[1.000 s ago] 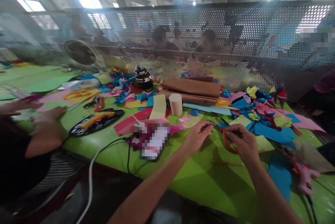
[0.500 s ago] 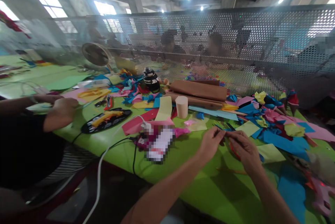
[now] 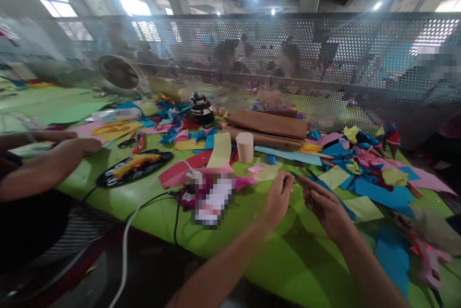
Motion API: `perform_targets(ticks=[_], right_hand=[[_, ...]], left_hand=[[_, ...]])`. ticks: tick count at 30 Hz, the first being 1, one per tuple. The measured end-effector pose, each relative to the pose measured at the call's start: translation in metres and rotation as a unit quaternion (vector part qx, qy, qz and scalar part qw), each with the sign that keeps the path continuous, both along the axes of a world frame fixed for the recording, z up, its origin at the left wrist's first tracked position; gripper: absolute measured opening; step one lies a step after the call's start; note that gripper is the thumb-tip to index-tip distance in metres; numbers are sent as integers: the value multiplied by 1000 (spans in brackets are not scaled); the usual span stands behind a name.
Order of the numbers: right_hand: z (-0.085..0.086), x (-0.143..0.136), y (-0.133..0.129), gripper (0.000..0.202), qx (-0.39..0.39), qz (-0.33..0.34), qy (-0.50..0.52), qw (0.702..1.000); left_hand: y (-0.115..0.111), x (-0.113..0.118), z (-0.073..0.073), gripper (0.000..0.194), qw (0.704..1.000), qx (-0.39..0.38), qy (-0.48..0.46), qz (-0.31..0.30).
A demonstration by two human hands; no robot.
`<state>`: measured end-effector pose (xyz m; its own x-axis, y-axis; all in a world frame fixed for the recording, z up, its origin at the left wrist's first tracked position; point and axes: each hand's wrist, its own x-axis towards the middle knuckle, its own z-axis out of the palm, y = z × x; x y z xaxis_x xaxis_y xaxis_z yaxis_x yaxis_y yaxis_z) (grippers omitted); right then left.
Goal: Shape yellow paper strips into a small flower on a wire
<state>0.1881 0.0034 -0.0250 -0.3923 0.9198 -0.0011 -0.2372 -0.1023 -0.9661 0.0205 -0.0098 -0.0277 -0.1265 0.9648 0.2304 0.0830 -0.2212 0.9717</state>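
Note:
My left hand (image 3: 280, 196) is closed over the green table (image 3: 266, 255), fingertips pinched together. Whatever it holds, if anything, is too small to make out. Just to its right, my right hand (image 3: 326, 207) has its index finger stretched toward the left hand and its other fingers loosely bent, with no held thing visible. A small gap separates the two hands. Blue paper (image 3: 382, 195) and pale yellow paper squares (image 3: 364, 209) lie beside the right hand. A beige paper cup (image 3: 245, 148) stands beyond the left hand.
A phone (image 3: 215, 201) lies by a power strip with white and black cables. A pink glue gun (image 3: 428, 260) rests at the right. Brown paper rolls (image 3: 268, 124) and coloured scraps line a perforated metal screen (image 3: 201, 49). Another person's arm (image 3: 46, 164) is at the left.
My hands, whose fingertips met before, have come slightly apart. The right index finger is now stretched out. The view has shifted a little, so the table things sit further left.

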Motion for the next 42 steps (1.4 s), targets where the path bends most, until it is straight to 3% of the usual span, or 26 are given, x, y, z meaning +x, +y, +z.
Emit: perform_targets(ticks=[3, 6, 9, 11, 13, 15, 18, 20, 22, 24, 25, 27, 29, 36, 42], right_hand=[[3, 2, 2, 43, -16, -10, 21, 1000], [2, 5, 4, 44, -21, -17, 31, 999], [-5, 11, 9, 29, -8, -53, 40, 998], [-9, 15, 13, 19, 14, -83, 59, 995], [-10, 17, 16, 23, 45, -95, 76, 992], [-7, 18, 17, 29, 68, -96, 76, 990], [1, 17, 18, 37, 77, -105, 77, 989], [4, 15, 18, 40, 67, -111, 85, 988], [4, 15, 18, 32, 50, -117, 85, 988], [3, 15, 19, 17, 37, -121, 72, 989], [2, 16, 19, 21, 35, -122, 63, 990], [1, 17, 18, 33, 35, -116, 47, 991], [1, 18, 18, 32, 32, -108, 43, 993], [-2, 21, 18, 28, 6, -89, 68, 994], [1, 19, 18, 27, -2, -92, 75, 993]], left_hand=[[-6, 2, 6, 25, 999, 13, -14, 25], [-23, 10, 13, 28, 1000, 4, -10, -15], [-47, 17, 22, 24, 983, 11, 44, -178], [-57, 16, 29, 26, 949, 62, 117, -287], [-57, 8, 37, 28, 924, 111, 194, -309], [-46, -9, 44, 29, 930, 120, 250, -242], [-12, -45, 47, 27, 935, 76, 346, -30], [11, -69, 44, 26, 928, 49, 368, 43], [28, -90, 38, 27, 889, -2, 438, 134], [35, -106, 33, 24, 860, -35, 478, 178], [36, -112, 31, 22, 848, -51, 491, 192], [33, -122, 29, 20, 827, -89, 516, 205], [26, -128, 28, 20, 807, -128, 541, 199], [10, -133, 18, 44, 753, -166, 626, 118], [9, -130, 18, 39, 751, -177, 628, 106]])
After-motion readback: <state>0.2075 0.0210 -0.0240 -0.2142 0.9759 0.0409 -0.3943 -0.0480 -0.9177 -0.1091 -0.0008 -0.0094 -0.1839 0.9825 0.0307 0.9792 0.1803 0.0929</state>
